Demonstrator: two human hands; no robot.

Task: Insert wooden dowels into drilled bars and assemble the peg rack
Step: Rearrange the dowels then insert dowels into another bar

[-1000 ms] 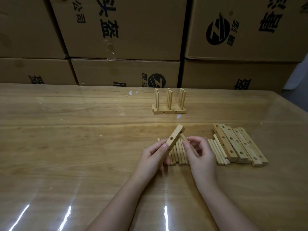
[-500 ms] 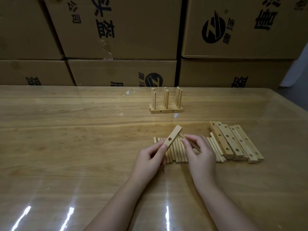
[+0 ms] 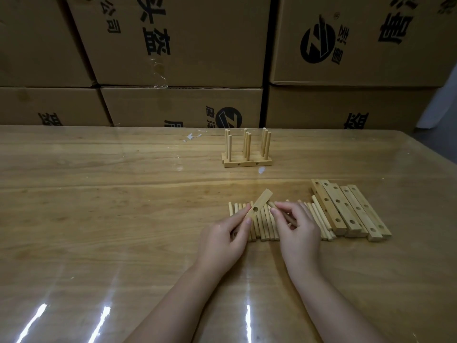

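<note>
Wooden table (image 3: 99,194) seen from above. The left hand (image 3: 222,240) grips a drilled bar (image 3: 259,205), tilted up, 1 hole showing. The right hand (image 3: 296,231) pinches a dowel (image 3: 271,204) just beside that bar. Loose dowels (image 3: 262,226) lie in a row beneath both hands. Spare bars (image 3: 346,209) lie to the right. A finished peg rack (image 3: 247,163) stands farther back, before cardboard boxes (image 3: 173,45).
</note>
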